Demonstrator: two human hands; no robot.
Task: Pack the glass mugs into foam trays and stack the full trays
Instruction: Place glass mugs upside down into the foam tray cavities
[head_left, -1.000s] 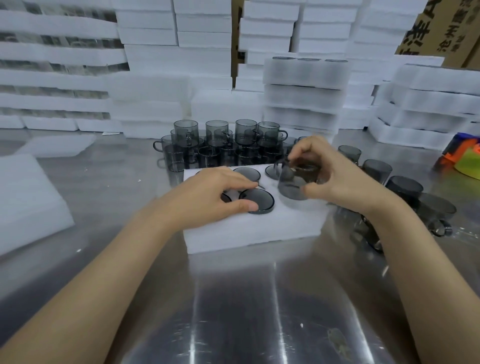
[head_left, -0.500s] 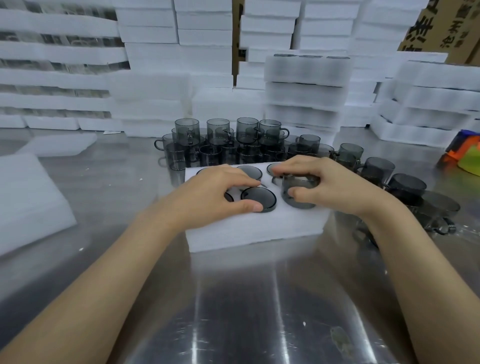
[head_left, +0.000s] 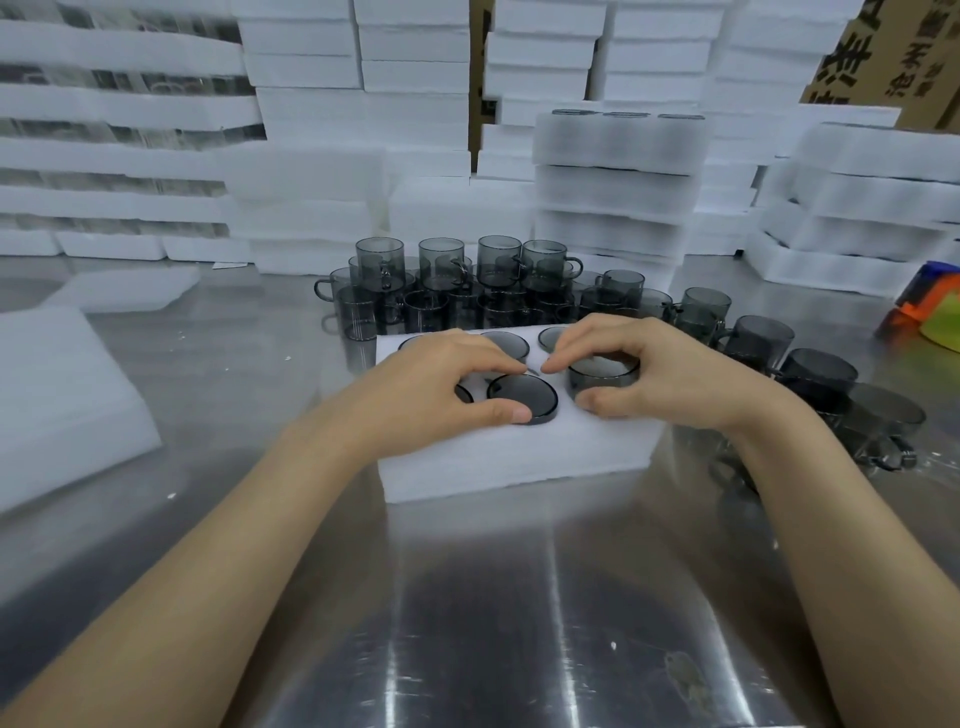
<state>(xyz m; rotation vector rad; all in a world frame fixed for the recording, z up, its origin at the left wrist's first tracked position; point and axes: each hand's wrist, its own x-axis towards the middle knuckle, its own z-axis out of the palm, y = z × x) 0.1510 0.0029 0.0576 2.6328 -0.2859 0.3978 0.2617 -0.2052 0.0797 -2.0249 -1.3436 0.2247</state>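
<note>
Gripping the front-right mug, the right hand curls over its top, thumb on the near side. The mug stands partly sunk in a pocket of the foam tray. The tray has six pockets in two rows of three, each showing dark glass. The left hand lies on the tray with bent fingers, thumb and forefinger either side of the middle mug; I cannot tell whether it pinches or only presses. The tray sits on a steel worktop. Behind it crowd loose mugs, too many to count. A stack of filled trays stands beyond, with white foam piled along the back.
</note>
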